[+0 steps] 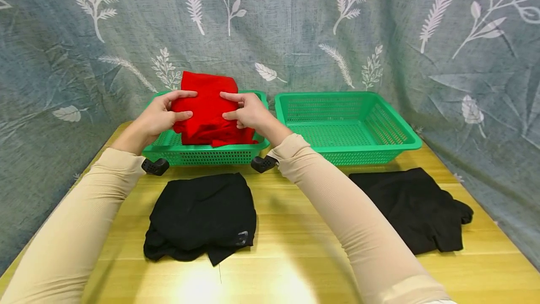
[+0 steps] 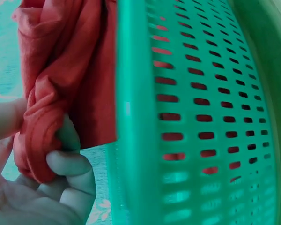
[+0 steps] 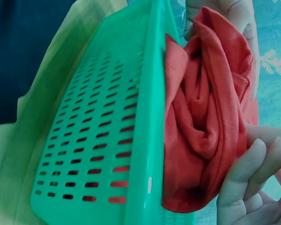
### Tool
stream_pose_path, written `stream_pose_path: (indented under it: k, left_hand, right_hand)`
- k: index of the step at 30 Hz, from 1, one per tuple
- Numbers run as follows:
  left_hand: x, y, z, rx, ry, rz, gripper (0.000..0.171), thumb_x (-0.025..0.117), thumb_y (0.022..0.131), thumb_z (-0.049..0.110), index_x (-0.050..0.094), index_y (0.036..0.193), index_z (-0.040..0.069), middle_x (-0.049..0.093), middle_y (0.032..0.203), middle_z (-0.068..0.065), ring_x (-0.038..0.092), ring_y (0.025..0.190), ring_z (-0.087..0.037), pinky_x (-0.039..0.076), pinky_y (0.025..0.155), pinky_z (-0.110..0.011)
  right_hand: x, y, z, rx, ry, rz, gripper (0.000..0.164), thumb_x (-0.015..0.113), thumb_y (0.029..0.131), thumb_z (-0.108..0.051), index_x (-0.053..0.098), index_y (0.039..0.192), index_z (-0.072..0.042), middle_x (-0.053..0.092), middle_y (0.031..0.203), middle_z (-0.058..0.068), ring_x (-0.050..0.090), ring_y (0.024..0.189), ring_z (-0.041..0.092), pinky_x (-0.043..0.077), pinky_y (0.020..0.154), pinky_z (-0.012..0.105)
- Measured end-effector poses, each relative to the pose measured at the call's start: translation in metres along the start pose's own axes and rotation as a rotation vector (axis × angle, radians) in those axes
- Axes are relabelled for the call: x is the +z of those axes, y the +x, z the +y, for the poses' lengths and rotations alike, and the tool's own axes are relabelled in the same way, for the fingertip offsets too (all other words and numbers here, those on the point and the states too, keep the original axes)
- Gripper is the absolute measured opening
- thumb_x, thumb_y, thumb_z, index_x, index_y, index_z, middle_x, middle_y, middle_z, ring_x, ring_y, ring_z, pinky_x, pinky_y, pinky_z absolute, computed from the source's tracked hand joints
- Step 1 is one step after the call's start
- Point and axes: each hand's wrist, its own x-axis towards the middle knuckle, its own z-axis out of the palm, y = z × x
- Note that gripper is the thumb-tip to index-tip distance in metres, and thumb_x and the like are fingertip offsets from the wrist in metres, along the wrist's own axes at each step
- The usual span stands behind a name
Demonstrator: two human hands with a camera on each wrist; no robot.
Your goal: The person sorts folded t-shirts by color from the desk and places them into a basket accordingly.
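Note:
A folded red garment [image 1: 207, 102], bunched at its lower edge, is held between both hands over the left green basket [image 1: 202, 156]. My left hand [image 1: 153, 115] grips its left side, and the left wrist view shows fingers curled round a rolled red fold [image 2: 42, 136]. On the opposite side my right hand [image 1: 252, 112] holds the garment with thumb and fingers. Seen from the right wrist, the loose folds [image 3: 203, 117] hang just inside the basket rim [image 3: 152, 122]. Part of the garment shows through the basket's slots.
A second green basket [image 1: 337, 131] stands to the right on the wooden table [image 1: 287, 229]. One folded black garment [image 1: 202, 215] lies in front of the left basket, another [image 1: 417, 210] at the right. A patterned blue-grey curtain [image 1: 295, 27] hangs behind.

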Motion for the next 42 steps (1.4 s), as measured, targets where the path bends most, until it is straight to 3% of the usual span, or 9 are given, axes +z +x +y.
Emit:
stream_pose_path:
  k: [12,16,21,24,27,34,36,38,42]
  left_hand:
    - [0.01,0.015,-0.01,-0.051,0.121,-0.008,0.059,0.059,0.111,0.014,0.041,0.166,0.024,0.056,0.132,-0.012,0.061,0.082,-0.014,0.054,0.073,-0.026]
    - [0.013,0.018,-0.013,-0.068,0.128,-0.008,0.06,0.059,0.111,0.012,0.041,0.166,0.022,0.056,0.134,-0.015,0.063,0.083,-0.015,0.055,0.073,-0.027]
    - [0.012,0.018,-0.016,-0.125,0.155,-0.017,0.063,0.059,0.109,0.007,0.04,0.167,0.02,0.045,0.156,-0.026,0.059,0.076,-0.015,0.055,0.074,-0.029]
    - [0.008,0.014,-0.019,-0.164,0.158,-0.037,0.064,0.059,0.109,0.006,0.037,0.168,0.018,0.032,0.169,-0.029,0.065,0.088,-0.02,0.056,0.078,-0.03]
    - [0.005,0.008,-0.019,-0.189,0.164,-0.05,0.064,0.057,0.11,0.007,0.034,0.169,0.015,0.029,0.172,-0.03,0.067,0.117,-0.031,0.058,0.082,-0.031]
    - [0.002,-0.001,-0.012,-0.234,0.207,-0.062,0.061,0.054,0.112,0.011,0.033,0.169,0.011,0.035,0.171,-0.027,0.042,0.151,-0.046,0.052,0.088,-0.036]
    - [0.002,-0.001,-0.011,-0.246,0.221,-0.045,0.058,0.054,0.111,0.013,0.037,0.167,0.011,0.04,0.169,-0.025,0.047,0.145,-0.043,0.046,0.076,-0.032]
    - [0.002,-0.001,-0.011,-0.251,0.229,-0.021,0.055,0.055,0.111,0.013,0.042,0.165,0.011,0.045,0.165,-0.025,0.061,0.11,-0.032,0.038,0.065,-0.028]
    - [0.002,-0.001,-0.01,-0.245,0.232,0.016,0.052,0.057,0.111,0.017,0.048,0.161,0.011,0.049,0.159,-0.023,0.046,0.082,-0.018,0.03,0.057,-0.026]
  right_hand:
    - [-0.002,0.008,0.014,0.115,-0.024,-0.024,0.061,0.065,0.106,-0.004,0.051,0.162,-0.025,0.031,0.171,0.019,0.04,0.053,0.013,0.047,0.062,0.023]
    - [0.0,0.009,0.016,0.12,-0.053,-0.039,0.061,0.063,0.107,-0.003,0.049,0.163,-0.021,0.056,0.122,0.013,0.037,0.052,0.013,0.045,0.06,0.022]
    - [0.002,0.009,0.017,0.145,-0.133,-0.083,0.06,0.058,0.11,-0.007,0.043,0.166,-0.017,0.043,0.065,0.001,0.038,0.052,0.014,0.053,0.065,0.023]
    - [0.005,0.011,0.017,0.19,-0.182,-0.09,0.061,0.057,0.111,-0.009,0.038,0.168,-0.013,0.072,0.097,0.006,0.047,0.054,0.013,0.059,0.069,0.024]
    - [0.01,0.013,0.016,0.224,-0.219,-0.095,0.063,0.057,0.11,-0.011,0.033,0.169,-0.009,0.067,0.139,0.014,0.055,0.057,0.012,0.063,0.072,0.027]
    - [0.011,0.013,0.012,0.231,-0.3,-0.062,0.062,0.06,0.11,-0.015,0.037,0.167,-0.008,0.057,0.153,0.016,0.062,0.066,0.015,0.062,0.071,0.027]
    - [0.009,0.012,0.012,0.236,-0.317,-0.052,0.061,0.061,0.11,-0.016,0.038,0.166,-0.009,0.054,0.157,0.015,0.063,0.068,0.016,0.059,0.069,0.026]
    - [0.007,0.01,0.012,0.235,-0.325,-0.051,0.06,0.061,0.11,-0.017,0.04,0.165,-0.009,0.056,0.156,0.015,0.063,0.069,0.017,0.056,0.068,0.026]
    - [0.004,0.006,0.012,0.21,-0.305,-0.064,0.058,0.062,0.109,-0.017,0.043,0.163,-0.008,0.064,0.144,0.016,0.06,0.068,0.018,0.051,0.066,0.027]
